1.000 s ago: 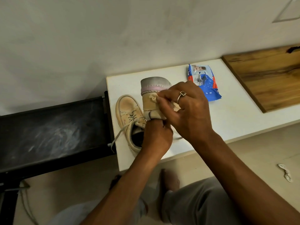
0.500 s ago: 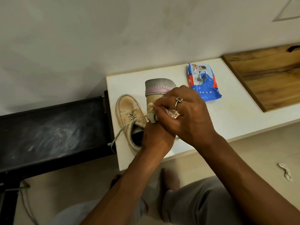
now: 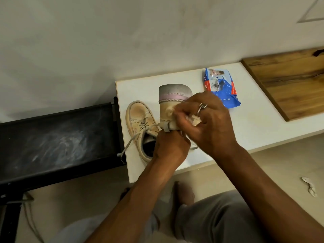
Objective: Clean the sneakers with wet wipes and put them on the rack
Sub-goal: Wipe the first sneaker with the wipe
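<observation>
Gripped tight in the left hand, near the worktop's front edge: tan cloth sneaker, grey sole up. Rubbed with a crumpled white wet wipe pinched in the right hand. Lying just left: second tan laced sneaker. Farther back: blue plastic wipes pack. Probably mid-cleaning; neither yet on the black rack.

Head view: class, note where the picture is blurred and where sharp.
Head view: the right hand and its wipe are smeared by motion; the left hand, the upright sneaker it holds, the lying sneaker and the wipes pack look sharp.
</observation>
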Action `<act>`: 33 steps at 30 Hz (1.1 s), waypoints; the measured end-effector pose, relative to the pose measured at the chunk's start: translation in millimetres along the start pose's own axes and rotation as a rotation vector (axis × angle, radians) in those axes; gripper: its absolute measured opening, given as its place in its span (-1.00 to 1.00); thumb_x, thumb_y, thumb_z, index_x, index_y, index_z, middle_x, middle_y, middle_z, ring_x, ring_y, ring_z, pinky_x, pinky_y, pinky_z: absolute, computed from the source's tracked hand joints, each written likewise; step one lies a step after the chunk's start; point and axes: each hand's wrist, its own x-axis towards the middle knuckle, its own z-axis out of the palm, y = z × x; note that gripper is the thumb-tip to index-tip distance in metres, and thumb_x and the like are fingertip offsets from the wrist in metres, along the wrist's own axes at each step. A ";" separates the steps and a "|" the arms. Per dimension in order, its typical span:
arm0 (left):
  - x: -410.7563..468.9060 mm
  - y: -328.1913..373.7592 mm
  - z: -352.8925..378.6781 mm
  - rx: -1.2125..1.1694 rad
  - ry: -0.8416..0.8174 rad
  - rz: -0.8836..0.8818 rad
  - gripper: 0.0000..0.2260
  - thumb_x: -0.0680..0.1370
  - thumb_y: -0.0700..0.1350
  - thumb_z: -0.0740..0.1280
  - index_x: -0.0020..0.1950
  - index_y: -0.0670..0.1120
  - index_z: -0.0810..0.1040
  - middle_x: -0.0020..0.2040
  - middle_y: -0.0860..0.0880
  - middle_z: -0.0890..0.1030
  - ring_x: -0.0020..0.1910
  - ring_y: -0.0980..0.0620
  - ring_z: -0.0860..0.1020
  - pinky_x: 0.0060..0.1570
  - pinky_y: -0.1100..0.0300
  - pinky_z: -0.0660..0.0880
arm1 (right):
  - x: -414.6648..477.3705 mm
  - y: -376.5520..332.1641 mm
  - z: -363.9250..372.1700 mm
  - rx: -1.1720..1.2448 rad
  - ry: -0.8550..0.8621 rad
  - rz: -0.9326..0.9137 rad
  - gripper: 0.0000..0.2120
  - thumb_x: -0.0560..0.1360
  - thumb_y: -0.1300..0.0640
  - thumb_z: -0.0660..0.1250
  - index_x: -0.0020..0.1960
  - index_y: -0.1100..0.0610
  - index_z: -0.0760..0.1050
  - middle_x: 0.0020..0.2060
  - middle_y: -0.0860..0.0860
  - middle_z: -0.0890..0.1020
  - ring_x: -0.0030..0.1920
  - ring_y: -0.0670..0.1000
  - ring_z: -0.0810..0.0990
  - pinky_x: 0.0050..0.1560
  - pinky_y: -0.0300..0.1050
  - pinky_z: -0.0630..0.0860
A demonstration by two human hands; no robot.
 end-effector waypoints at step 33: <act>9.2 -3.8 -10.4 -0.172 0.093 -0.118 -0.66 0.66 0.05 0.21 -0.05 -0.20 0.56 -0.27 0.00 0.51 -0.35 0.16 0.41 -0.41 0.37 0.25 | -20.2 64.5 21.2 -0.005 -0.173 0.607 -0.85 0.56 0.10 0.39 0.10 0.05 0.66 -0.07 -0.10 0.65 -0.22 -0.29 0.47 -0.21 -0.50 0.29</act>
